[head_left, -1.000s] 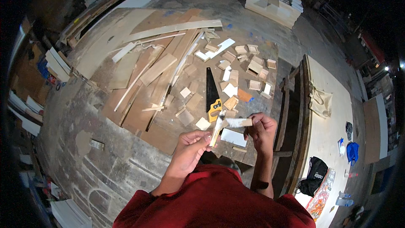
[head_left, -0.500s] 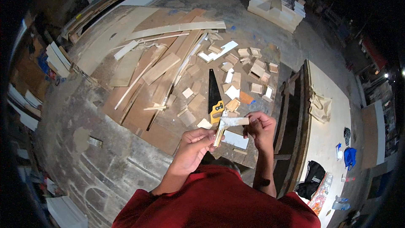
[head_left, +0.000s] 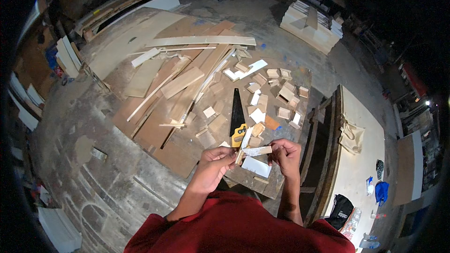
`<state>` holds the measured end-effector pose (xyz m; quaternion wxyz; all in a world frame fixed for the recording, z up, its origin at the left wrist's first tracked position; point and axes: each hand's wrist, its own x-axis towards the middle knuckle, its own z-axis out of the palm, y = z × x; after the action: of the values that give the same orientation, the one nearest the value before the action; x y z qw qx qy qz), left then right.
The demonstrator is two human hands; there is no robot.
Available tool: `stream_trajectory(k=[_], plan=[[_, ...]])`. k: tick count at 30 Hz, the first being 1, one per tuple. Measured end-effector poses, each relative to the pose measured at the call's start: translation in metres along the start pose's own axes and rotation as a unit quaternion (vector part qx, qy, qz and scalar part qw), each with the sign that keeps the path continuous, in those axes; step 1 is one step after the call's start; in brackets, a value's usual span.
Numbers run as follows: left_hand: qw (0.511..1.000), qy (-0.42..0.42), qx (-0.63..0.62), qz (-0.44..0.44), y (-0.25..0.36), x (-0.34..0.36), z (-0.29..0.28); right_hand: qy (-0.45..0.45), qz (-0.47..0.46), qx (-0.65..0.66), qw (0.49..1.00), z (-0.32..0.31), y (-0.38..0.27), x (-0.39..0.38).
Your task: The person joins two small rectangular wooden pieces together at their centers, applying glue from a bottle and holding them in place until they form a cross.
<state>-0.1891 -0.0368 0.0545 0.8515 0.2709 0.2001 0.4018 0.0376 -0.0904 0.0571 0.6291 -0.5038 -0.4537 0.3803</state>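
Pale strip [head_left: 240, 156], held by my left grip [head_left: 213, 166]: thumb and fingers were closed on its lower part. I read the clock from where the held pieces crossed, 12 pointing away from the wearer; left grip sat at 8 o'clock. My right grip [head_left: 287, 152], at 3 o'clock, was pinched on the outer end of a short wooden piece [head_left: 263, 150], which reached toward 9 o'clock as far as the strip. White smears showed on both. Over the remote feed I could not tell whether they touched or merely overlapped.

Both pieces were above the counter [head_left: 227, 96]. A white panel [head_left: 256, 167] lay at 5 o'clock. Handsaw [head_left: 237, 112] lay at 12, black blade outward, yellow handle nearest the grips. Small wooden boxes [head_left: 283, 112] were scattered at 1 o'clock, near an orange-brown piece [head_left: 272, 122]. Long planks [head_left: 183, 82] were heaped at 11. Past the counter I noted a pale board [head_left: 370, 122] bearing a cream cloth bag [head_left: 352, 137] at 3 o'clock and a black bag [head_left: 338, 211] at 4.
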Motion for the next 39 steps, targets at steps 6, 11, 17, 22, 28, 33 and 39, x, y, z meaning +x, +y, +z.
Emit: stream_trajectory(k=[6,11,17,22,28,33,39], plan=[[0.999,0.039,0.026,0.001,-0.006,0.003,0.013,0.000,0.030,0.079,0.996,-0.019,-0.008,0.005],[0.999,0.036,0.035,-0.005,-0.007,0.010,0.035,-0.022,0.012,0.024,0.999,-0.027,-0.011,0.006],[0.999,0.031,0.040,-0.018,-0.020,0.018,0.052,-0.009,0.006,0.092,0.996,-0.053,-0.010,0.006],[0.998,0.059,0.009,-0.027,-0.033,0.027,0.072,0.000,0.014,0.026,1.000,-0.067,-0.022,0.008],[0.998,0.065,-0.010,0.005,-0.052,0.034,0.081,0.028,0.015,0.110,0.993,-0.096,-0.021,0.000],[0.997,0.078,0.016,-0.001,-0.066,0.035,0.098,0.094,-0.057,0.082,0.991,-0.116,-0.014,-0.008],[0.996,0.082,0.029,0.005,-0.082,0.043,0.103,0.126,-0.188,0.040,0.973,-0.116,-0.009,-0.007]])
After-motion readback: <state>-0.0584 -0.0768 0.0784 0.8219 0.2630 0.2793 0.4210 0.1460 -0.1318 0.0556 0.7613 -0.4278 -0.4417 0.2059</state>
